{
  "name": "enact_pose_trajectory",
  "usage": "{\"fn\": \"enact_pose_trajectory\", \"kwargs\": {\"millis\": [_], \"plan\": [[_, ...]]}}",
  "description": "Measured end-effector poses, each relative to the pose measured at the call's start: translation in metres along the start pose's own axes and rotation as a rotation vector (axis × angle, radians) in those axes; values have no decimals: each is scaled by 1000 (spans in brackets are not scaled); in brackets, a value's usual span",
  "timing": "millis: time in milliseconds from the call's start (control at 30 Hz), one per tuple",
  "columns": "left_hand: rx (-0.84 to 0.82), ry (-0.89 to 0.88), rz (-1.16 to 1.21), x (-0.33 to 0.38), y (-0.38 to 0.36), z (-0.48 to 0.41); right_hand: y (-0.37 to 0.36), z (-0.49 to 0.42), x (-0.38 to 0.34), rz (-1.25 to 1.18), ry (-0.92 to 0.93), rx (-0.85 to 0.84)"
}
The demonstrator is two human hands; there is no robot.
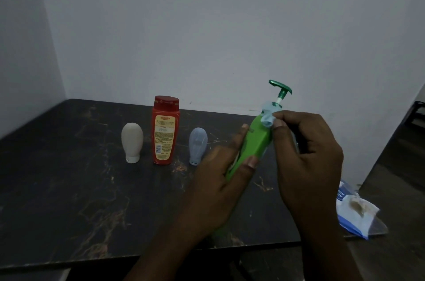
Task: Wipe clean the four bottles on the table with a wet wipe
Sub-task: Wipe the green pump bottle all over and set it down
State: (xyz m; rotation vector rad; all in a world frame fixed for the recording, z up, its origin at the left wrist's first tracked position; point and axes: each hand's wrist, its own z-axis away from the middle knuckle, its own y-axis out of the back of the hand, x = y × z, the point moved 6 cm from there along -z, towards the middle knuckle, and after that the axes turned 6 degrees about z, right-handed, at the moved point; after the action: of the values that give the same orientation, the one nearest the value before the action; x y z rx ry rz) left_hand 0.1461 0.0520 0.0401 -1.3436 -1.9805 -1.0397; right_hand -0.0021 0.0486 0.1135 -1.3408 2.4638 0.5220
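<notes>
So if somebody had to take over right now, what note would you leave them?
The left hand grips the green bottle, tilted. The right hand pinches the wipe against its neck.
Standing in a row on the table: beige bottle, red bottle, blue bottle. The pack lies at its right edge.
Done: cannot tell which are clean.
Left: finish the green bottle, then any unwiped.

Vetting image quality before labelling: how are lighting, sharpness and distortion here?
Head view: dim, flat, bluish light, no glare; small print on the red bottle is unreadably soft; the wall corner leans, likely wide-angle distortion; the left hand, green pump bottle, right hand and wet wipe are distinguishable.
</notes>
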Motion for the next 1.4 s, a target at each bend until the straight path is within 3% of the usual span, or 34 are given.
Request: {"fn": "enact_pose_trajectory", "kwargs": {"millis": [267,500,633,800,900,1033,1200,1400], "plan": [[24,-62,-106,-1,1,0,1,-4,6,-36,-1,-8],[-1,49,182,-4,5,1,-7,-3,24,-355,-242,-48],[-65,219,424,3,2,4,-19,1,42,-543,-438,-69],[-180,402,553,-7,3,11,-27,2,45,-855,-616,-74],[-218,515,740,-14,-7,14,-36,4,41,-1079,-700,-169],[-323,528,1005,-5,-20,13,-45,10,38,-1287,-824,-244],[-313,520,1125,-6,-21,9,-35,3,41,-1186,-672,-58],[-203,545,1065,-15,-16,8,-10,5,20,-261,-232,43]]}}
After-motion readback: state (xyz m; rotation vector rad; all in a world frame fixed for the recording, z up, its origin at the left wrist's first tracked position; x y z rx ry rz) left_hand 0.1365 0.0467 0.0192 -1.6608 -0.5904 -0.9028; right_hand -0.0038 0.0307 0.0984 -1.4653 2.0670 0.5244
